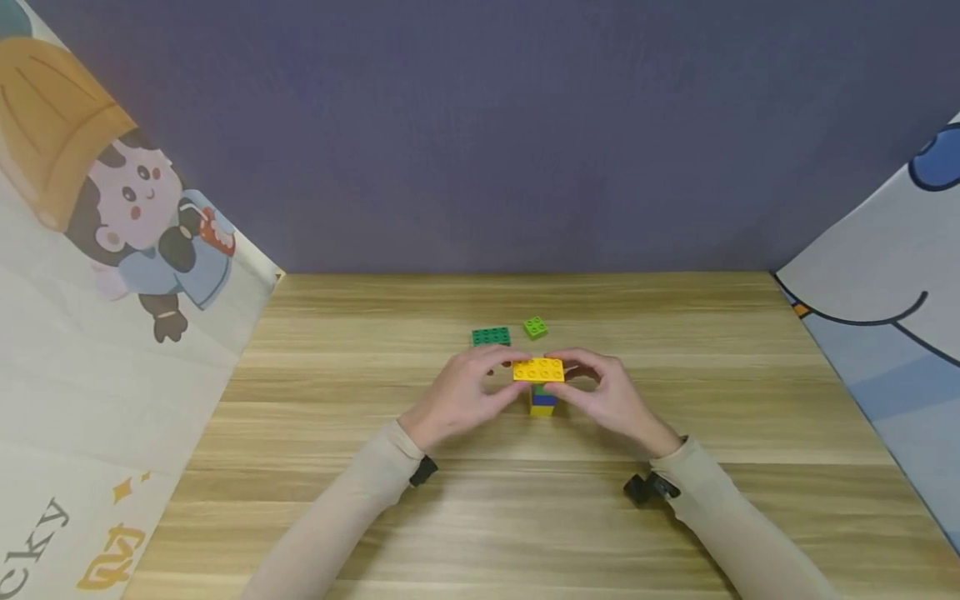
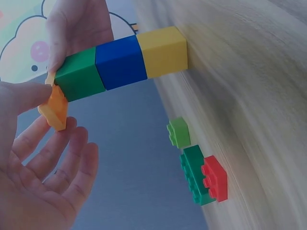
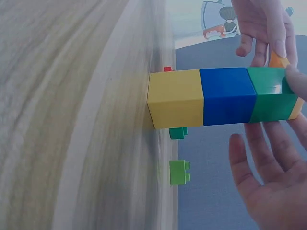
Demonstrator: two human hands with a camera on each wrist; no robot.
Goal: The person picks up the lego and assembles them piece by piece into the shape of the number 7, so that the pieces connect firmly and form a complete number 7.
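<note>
A tower stands upright on the table: a yellow block (image 2: 163,52) at the bottom, a blue block (image 2: 121,62) above it and a green block (image 2: 80,74) on top. Over the green block lies a thin yellow building brick (image 1: 537,369) with studs, orange-looking in the wrist views. My left hand (image 1: 467,387) pinches its left end between thumb and forefinger. At the other end, my right hand (image 1: 609,392) pinches it too, the thumb close by the green block. The remaining fingers of both hands spread behind the tower.
Behind the tower on the wooden table (image 1: 337,375) lie a dark green studded brick (image 1: 491,336), a small light green brick (image 1: 535,327) and a red brick (image 2: 216,178). A dark blue-grey panel (image 1: 495,142) rises at the table's back, with printed sheets (image 1: 82,350) at the sides.
</note>
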